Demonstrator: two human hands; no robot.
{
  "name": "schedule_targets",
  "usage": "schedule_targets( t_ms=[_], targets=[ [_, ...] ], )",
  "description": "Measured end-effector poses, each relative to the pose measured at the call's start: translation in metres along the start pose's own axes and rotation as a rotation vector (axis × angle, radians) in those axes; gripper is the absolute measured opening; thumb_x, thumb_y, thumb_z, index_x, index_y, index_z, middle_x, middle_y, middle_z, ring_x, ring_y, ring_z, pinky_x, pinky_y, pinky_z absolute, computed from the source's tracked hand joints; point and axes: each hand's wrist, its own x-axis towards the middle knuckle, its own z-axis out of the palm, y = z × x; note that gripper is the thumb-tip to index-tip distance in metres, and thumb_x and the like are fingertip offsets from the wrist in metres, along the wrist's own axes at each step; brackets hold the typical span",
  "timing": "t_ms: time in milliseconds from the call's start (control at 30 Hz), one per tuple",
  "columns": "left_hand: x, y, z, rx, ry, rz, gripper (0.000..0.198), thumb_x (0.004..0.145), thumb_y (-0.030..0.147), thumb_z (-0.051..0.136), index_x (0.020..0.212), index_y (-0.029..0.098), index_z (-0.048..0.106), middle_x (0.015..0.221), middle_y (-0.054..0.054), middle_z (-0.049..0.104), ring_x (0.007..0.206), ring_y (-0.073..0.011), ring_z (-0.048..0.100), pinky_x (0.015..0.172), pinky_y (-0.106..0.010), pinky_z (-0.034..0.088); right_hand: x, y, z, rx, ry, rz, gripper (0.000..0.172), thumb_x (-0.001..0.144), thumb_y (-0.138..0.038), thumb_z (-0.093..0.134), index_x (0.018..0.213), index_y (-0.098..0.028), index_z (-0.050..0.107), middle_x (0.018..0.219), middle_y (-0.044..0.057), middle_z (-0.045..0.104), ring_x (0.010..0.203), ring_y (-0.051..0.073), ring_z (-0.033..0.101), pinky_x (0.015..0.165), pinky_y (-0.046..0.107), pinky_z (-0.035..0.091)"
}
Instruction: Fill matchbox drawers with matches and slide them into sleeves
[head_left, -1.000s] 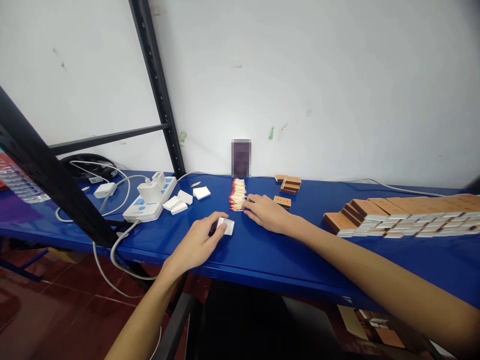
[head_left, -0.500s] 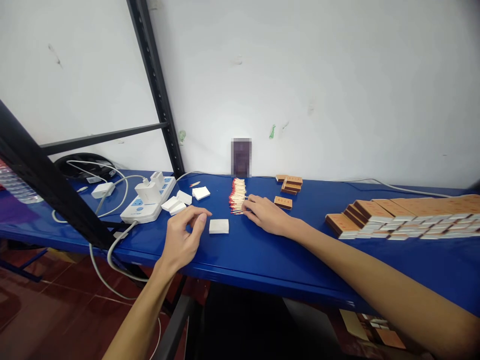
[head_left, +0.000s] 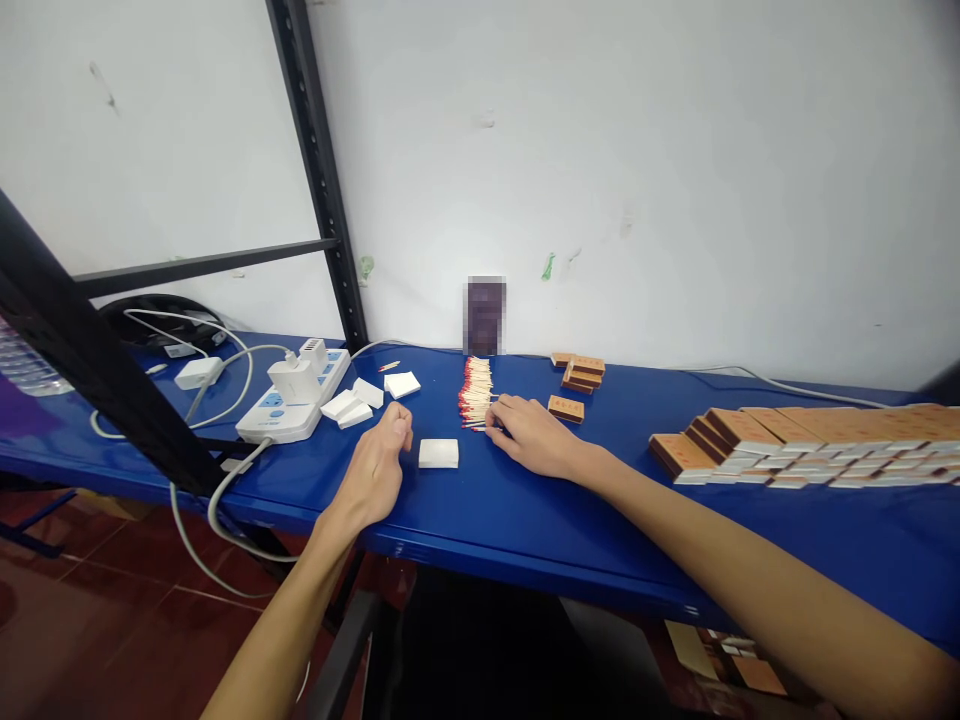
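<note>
A row of red-tipped matches [head_left: 475, 392] lies on the blue table. My right hand [head_left: 525, 430] rests at the row's right side, its fingertips pinched at the ends of the lower matches; what lies between them is too small to make out. A white tray-like box [head_left: 439, 453] lies flat between my hands. Just left of it, my left hand [head_left: 382, 460] is on the table with its fingers curled in, and nothing shows in it. Several white box pieces [head_left: 347, 408] lie beyond my left hand, with another white piece [head_left: 402, 385] nearer the matches.
Stacked brown matchboxes [head_left: 780, 430] fill the right side. A small pile of matchboxes [head_left: 583, 372] and a single matchbox [head_left: 565, 409] lie right of the matches. On the left are a power strip [head_left: 289, 405], white cables and a black shelf post [head_left: 319, 170].
My left hand has gone from an open thumb and forefinger to curled fingers, still left of the white box. My right hand has hardly moved. The view has shifted slightly.
</note>
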Motion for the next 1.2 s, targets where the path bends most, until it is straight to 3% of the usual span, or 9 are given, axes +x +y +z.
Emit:
schedule_targets(
  t_ms=[167, 433, 700, 933, 1033, 1200],
  targets=[
    [0.002, -0.011, 0.000, -0.031, -0.056, 0.022, 0.049, 0.094, 0.037, 0.007, 0.098, 0.021, 0.054, 0.077, -0.003, 0.057, 0.069, -0.0191, 0.042, 0.065, -0.032, 0.036, -0.007, 0.006, 0.003, 0.081, -0.012, -0.004, 0.015, 0.097, -0.026, 0.040, 0.090, -0.020, 0.053, 0.094, 0.005, 0.057, 0.084, 0.019, 0.053, 0.074, 0.032, 0.039],
    [-0.001, -0.010, -0.002, -0.023, -0.064, 0.015, 0.053, 0.085, 0.026, 0.023, 0.121, 0.020, 0.061, 0.094, -0.005, 0.060, 0.080, -0.0211, 0.051, 0.069, -0.032, 0.041, -0.011, 0.005, 0.004, 0.177, -0.028, 0.010, 0.026, 0.100, -0.029, 0.028, 0.086, -0.020, 0.049, 0.092, 0.007, 0.056, 0.079, 0.019, 0.052, 0.073, 0.034, 0.042],
    [-0.003, -0.004, -0.008, 0.018, -0.112, 0.055, 0.052, 0.083, 0.027, 0.028, 0.125, 0.022, 0.059, 0.092, -0.005, 0.059, 0.082, -0.0218, 0.052, 0.076, -0.034, 0.041, -0.009, -0.041, 0.001, 0.272, 0.045, -0.115, 0.021, 0.101, -0.029, 0.031, 0.094, -0.021, 0.049, 0.098, 0.006, 0.058, 0.086, 0.018, 0.053, 0.078, 0.034, 0.040],
    [-0.005, 0.001, -0.009, 0.039, -0.097, 0.124, 0.051, 0.092, 0.046, 0.025, 0.117, 0.020, 0.061, 0.087, -0.004, 0.060, 0.080, -0.0227, 0.055, 0.077, -0.035, 0.041, -0.012, -0.029, 0.001, 0.426, 0.162, -0.116, 0.017, 0.099, -0.025, 0.035, 0.094, -0.021, 0.050, 0.089, 0.003, 0.057, 0.080, 0.016, 0.052, 0.075, 0.030, 0.042],
    [-0.005, 0.001, -0.010, 0.032, -0.096, 0.100, 0.051, 0.095, 0.051, 0.027, 0.116, 0.019, 0.061, 0.088, -0.005, 0.062, 0.080, -0.0218, 0.057, 0.076, -0.034, 0.043, -0.022, -0.026, -0.011, 0.417, 0.076, -0.221, 0.012, 0.094, -0.020, 0.043, 0.096, -0.021, 0.055, 0.089, 0.003, 0.056, 0.078, 0.016, 0.052, 0.073, 0.029, 0.043],
    [-0.003, -0.002, -0.021, 0.086, -0.207, 0.172, 0.036, 0.099, 0.042, 0.038, 0.121, 0.022, 0.058, 0.115, -0.005, 0.064, 0.108, -0.0219, 0.056, 0.096, -0.036, 0.041, -0.030, -0.027, -0.024, 0.383, -0.122, -0.313, 0.013, 0.094, -0.025, 0.049, 0.093, -0.022, 0.062, 0.098, 0.003, 0.056, 0.087, 0.016, 0.054, 0.082, 0.030, 0.043]
  ],
)
